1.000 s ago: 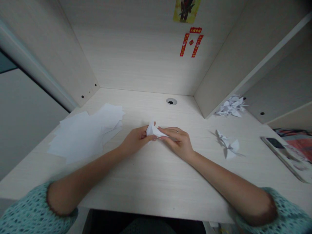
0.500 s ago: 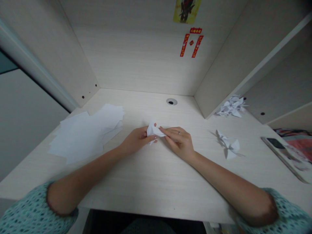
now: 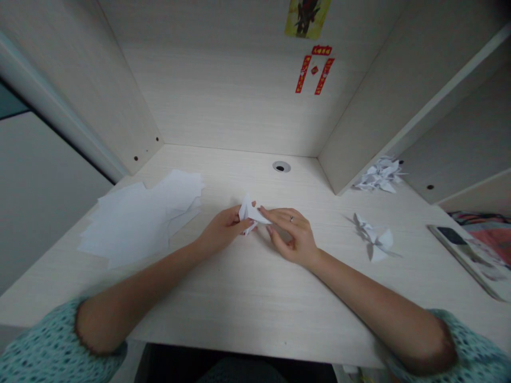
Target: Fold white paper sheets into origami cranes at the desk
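Observation:
A small, partly folded white paper piece [image 3: 250,212] is held just above the pale wooden desk [image 3: 247,287], near its middle. My left hand [image 3: 222,230] pinches its left side between thumb and fingers. My right hand [image 3: 292,234] grips its right tip, fingers curled, a ring on one finger. Both forearms stretch across the desk from teal patterned sleeves.
A loose stack of white paper sheets [image 3: 139,215] lies at the left. Folded paper figures [image 3: 373,239] sit on the right, with several more in a heap [image 3: 379,174] on the side shelf. A phone [image 3: 463,247] lies far right. A cable hole [image 3: 281,167] sits at the back.
The paper piece has tilted up a little. My right hand's fingers have curled back from lying flat over it, and the hand has shifted slightly toward me.

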Tool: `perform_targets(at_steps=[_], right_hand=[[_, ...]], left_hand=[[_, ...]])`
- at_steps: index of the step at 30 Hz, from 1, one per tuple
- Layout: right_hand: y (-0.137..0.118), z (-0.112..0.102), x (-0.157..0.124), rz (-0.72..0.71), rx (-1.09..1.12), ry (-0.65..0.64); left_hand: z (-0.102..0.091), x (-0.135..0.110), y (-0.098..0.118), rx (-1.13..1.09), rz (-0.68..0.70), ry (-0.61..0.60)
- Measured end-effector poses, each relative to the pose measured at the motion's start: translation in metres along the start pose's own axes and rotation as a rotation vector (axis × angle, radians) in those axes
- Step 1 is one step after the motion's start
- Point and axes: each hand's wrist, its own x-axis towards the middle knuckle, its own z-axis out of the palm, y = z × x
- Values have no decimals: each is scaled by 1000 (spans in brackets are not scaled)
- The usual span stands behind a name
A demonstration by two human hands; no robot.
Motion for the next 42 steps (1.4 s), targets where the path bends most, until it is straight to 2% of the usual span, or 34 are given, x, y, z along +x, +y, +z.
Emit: perform_targets(at_steps=[5,8,18,26,28,31,35,38,42], right_hand=[[1,2,-1,13,-56,25],[3,2,-2,-35,-71,22],[-3,1,-1,-167,-190,33],[-3,-1,-2,-258,-242,5],[-4,-1,-2,-238,-221,-8],[-8,-2,1,-108,-145,15],[-9,-1,3,78,-10,61],[-6,2,3,126,86,46],[-3,5,0,166,181,49]], left_hand=[[6,-4,0,90,8,36],[8,-6,2,136,1,45],[13,-8,5,11,-10,85],[17,-7,7,-99,-75,95],[17,-7,8,-160,-72,95],[16,-7,9,-239,-62,97],[13,-6,6,-153,14,121],[12,-5,4,-76,61,143],[11,-2,1,-187,67,150]])
